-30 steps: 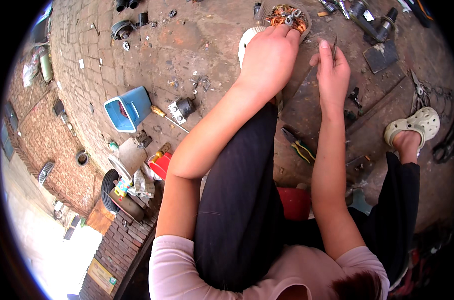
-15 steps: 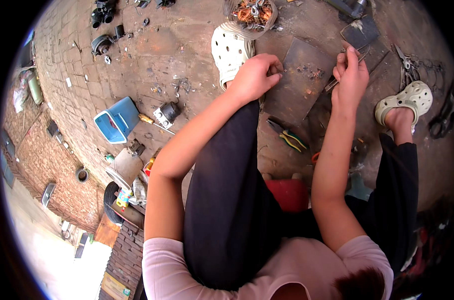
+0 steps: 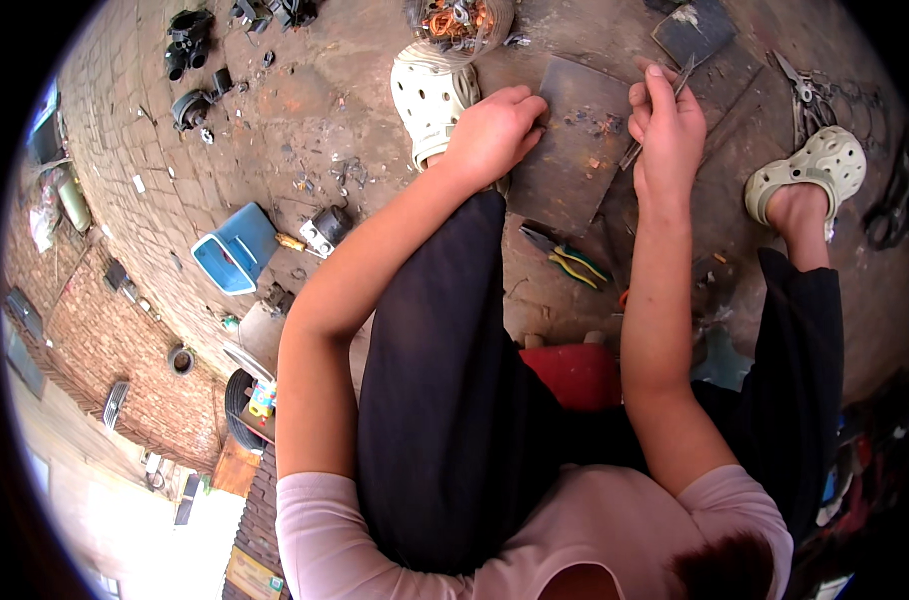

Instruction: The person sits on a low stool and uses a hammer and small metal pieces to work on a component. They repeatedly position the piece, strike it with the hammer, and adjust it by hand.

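Note:
My left hand (image 3: 495,135) is curled at the left edge of a dark flat metal plate (image 3: 567,150) on the ground. Its fingers are bent together, and whatever they may hold is hidden. Beyond the plate's right edge, my right hand (image 3: 670,135) grips a thin pointed metal tool (image 3: 685,76), possibly tweezers, slanting through the fingers. Small reddish-brown scraps (image 3: 607,124) lie on the plate. Nearer to me are pliers (image 3: 567,256) with yellow and green handles. A clear round container (image 3: 462,22) of coppery scraps and metal bits stands beyond my left hand.
My cream clogs (image 3: 433,100) flank the work area. Scissors (image 3: 803,92) lie by the right clog, and a dark square block (image 3: 695,30) sits beyond the plate. At left are a blue bin (image 3: 225,258), a motor-like part (image 3: 325,228) and black parts (image 3: 188,42). A red seat (image 3: 575,376) is below.
The whole view has shifted, so ground objects appear slightly higher and further left. My left fingers look more closed together. The right hand still grips the thin tool beside the plate.

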Action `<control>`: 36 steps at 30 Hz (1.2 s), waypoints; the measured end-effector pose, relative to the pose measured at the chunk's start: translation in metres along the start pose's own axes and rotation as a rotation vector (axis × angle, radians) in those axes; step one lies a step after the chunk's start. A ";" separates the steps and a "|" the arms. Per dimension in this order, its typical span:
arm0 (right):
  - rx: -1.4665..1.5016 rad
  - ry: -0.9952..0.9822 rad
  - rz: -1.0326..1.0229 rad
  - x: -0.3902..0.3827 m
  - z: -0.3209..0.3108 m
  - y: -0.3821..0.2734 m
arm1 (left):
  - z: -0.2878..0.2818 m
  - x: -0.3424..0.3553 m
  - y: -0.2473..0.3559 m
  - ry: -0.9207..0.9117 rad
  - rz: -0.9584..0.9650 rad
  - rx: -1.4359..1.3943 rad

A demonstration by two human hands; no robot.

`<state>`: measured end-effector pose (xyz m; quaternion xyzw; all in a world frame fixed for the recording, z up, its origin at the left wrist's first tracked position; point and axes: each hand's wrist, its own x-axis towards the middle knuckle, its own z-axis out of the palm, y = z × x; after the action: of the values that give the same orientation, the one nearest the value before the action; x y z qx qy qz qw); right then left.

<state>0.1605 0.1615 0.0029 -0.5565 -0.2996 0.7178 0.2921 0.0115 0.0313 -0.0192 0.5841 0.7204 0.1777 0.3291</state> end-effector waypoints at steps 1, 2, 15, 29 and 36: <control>-0.003 -0.001 0.002 0.000 0.000 0.000 | 0.001 0.000 -0.001 0.005 0.005 0.005; 0.004 -0.005 0.005 -0.001 0.000 0.000 | 0.002 -0.001 -0.002 0.010 0.009 0.011; -0.028 -0.272 0.014 -0.058 0.028 -0.010 | -0.067 0.000 0.058 0.310 -0.208 -1.305; 0.013 -0.346 -0.001 -0.075 0.043 -0.040 | -0.082 -0.009 0.072 0.646 0.206 -0.216; 0.024 -0.331 -0.009 -0.074 0.043 -0.038 | -0.079 -0.009 0.080 0.600 0.085 -0.457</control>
<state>0.1377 0.1258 0.0864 -0.4259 -0.3376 0.8017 0.2486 0.0167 0.0536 0.0910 0.4470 0.7015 0.5105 0.2179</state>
